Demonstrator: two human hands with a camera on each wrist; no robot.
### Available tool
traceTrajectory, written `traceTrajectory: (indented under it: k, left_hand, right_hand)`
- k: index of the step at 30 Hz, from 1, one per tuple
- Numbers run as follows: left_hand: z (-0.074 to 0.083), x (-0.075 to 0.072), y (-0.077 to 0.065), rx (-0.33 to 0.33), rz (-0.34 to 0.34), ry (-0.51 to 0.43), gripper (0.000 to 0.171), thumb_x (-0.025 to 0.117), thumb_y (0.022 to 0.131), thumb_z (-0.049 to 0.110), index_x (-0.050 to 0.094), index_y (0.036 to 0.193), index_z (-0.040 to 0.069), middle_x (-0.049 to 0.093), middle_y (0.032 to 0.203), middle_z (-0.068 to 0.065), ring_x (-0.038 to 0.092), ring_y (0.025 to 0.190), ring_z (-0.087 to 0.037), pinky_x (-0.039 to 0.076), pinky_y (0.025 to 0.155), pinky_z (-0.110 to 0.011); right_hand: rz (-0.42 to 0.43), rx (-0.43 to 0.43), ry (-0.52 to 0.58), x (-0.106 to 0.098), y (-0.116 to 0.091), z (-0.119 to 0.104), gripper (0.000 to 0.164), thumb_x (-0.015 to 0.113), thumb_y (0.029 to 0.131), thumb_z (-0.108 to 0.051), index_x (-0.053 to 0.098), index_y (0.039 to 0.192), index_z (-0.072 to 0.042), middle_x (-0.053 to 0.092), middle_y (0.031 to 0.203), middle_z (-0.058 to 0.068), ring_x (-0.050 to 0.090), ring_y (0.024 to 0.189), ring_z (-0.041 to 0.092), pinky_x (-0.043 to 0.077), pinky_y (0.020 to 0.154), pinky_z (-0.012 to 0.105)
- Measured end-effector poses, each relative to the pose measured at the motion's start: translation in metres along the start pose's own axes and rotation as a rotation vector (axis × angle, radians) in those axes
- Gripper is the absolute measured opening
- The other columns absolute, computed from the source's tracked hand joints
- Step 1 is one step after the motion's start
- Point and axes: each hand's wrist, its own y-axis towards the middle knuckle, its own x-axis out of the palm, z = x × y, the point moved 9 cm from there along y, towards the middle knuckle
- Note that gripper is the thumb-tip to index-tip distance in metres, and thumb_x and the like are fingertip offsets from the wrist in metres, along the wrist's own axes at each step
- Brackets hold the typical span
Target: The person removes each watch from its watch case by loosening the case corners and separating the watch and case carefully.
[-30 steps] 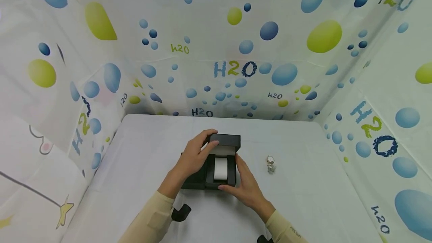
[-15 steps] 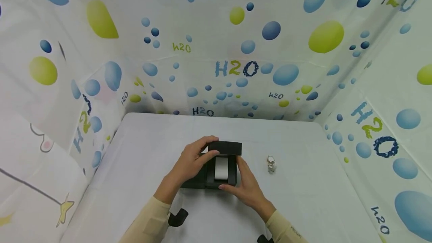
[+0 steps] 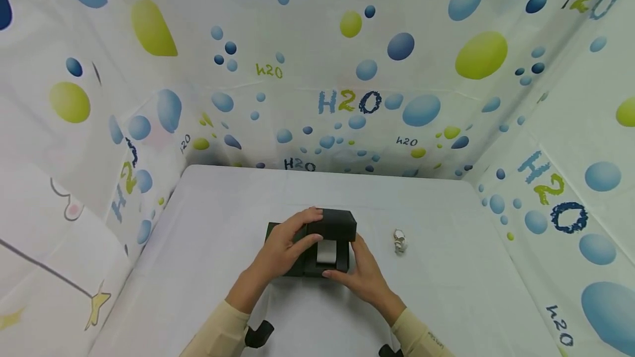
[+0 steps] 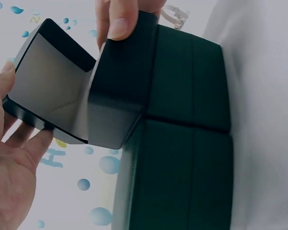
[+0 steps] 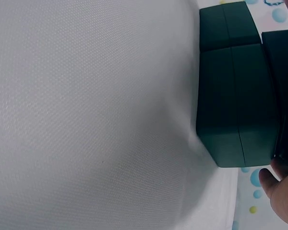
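A black hinged watch box (image 3: 343, 255) stands with its lid (image 3: 338, 223) partly raised; a white cushion (image 3: 326, 252) shows inside. My left hand (image 3: 284, 244) pinches the lid at its left side, thumb on the front edge and fingers over the top. Along the right side and front of the box base, my right hand (image 3: 366, 274) holds it between thumb and fingers. Pale lining (image 4: 55, 91) is visible inside the lid in the left wrist view. Two closed dark green boxes (image 5: 230, 91) adjoin the black one, and the head view shows green to its left.
A silver wristwatch (image 3: 399, 242) lies on the white table (image 3: 446, 274) to the right of the boxes. Behind the table and at its sides hangs a white cloth (image 3: 302, 59) printed with blue and green dots and lettering.
The left hand has swung the lid forward and down, so it covers more of the cushion. The right hand keeps its hold on the base, and the wristwatch stays put.
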Motion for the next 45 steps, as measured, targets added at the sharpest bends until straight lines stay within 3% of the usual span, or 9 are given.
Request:
traceTrajectory:
  k: [12, 18, 33, 41, 45]
  left_hand:
    - [0.000, 0.003, -0.008, 0.054, 0.036, 0.000, 0.049, 0.069, 0.089, 0.015, 0.053, 0.135, 0.018, 0.051, 0.141, -0.003, 0.040, 0.136, -0.027, 0.035, 0.109, -0.036]
    - [-0.002, 0.005, -0.015, 0.067, 0.051, 0.018, 0.043, 0.070, 0.088, 0.017, 0.059, 0.129, 0.016, 0.057, 0.135, -0.001, 0.043, 0.134, -0.026, 0.040, 0.105, -0.037]
    - [0.002, 0.006, -0.026, 0.097, 0.095, 0.019, 0.041, 0.073, 0.084, 0.012, 0.064, 0.124, 0.014, 0.061, 0.130, -0.003, 0.047, 0.130, -0.030, 0.044, 0.101, -0.033]
    - [0.002, 0.011, -0.035, 0.086, 0.079, 0.050, 0.040, 0.073, 0.085, 0.015, 0.065, 0.125, 0.016, 0.059, 0.132, -0.002, 0.045, 0.132, -0.027, 0.043, 0.101, -0.030]
    - [0.003, 0.014, -0.039, 0.091, 0.084, 0.063, 0.038, 0.073, 0.085, 0.016, 0.066, 0.123, 0.016, 0.060, 0.132, -0.001, 0.045, 0.132, -0.027, 0.042, 0.102, -0.030]
  right_hand:
    - [0.000, -0.005, 0.021, 0.001, 0.000, 0.002, 0.105, 0.082, 0.070, -0.050, 0.019, 0.153, -0.034, 0.029, 0.152, -0.012, 0.031, 0.139, 0.011, 0.033, 0.109, 0.046]
    - [0.024, -0.019, 0.012, -0.002, -0.002, 0.001, 0.100, 0.080, 0.073, -0.049, 0.021, 0.152, -0.031, 0.034, 0.150, -0.008, 0.038, 0.135, 0.015, 0.038, 0.105, 0.049]
    - [0.008, -0.021, 0.021, -0.001, -0.003, 0.002, 0.102, 0.080, 0.074, -0.047, 0.018, 0.153, -0.029, 0.032, 0.152, -0.005, 0.036, 0.137, 0.019, 0.036, 0.106, 0.050]
    - [0.019, -0.052, 0.078, -0.011, -0.004, -0.029, 0.099, 0.083, 0.076, -0.025, 0.022, 0.153, -0.012, 0.033, 0.152, 0.009, 0.035, 0.137, 0.031, 0.035, 0.104, 0.057]
    - [0.008, -0.032, 0.099, -0.015, -0.004, -0.039, 0.102, 0.083, 0.077, -0.023, 0.017, 0.153, -0.007, 0.032, 0.152, 0.011, 0.035, 0.137, 0.031, 0.035, 0.103, 0.057]
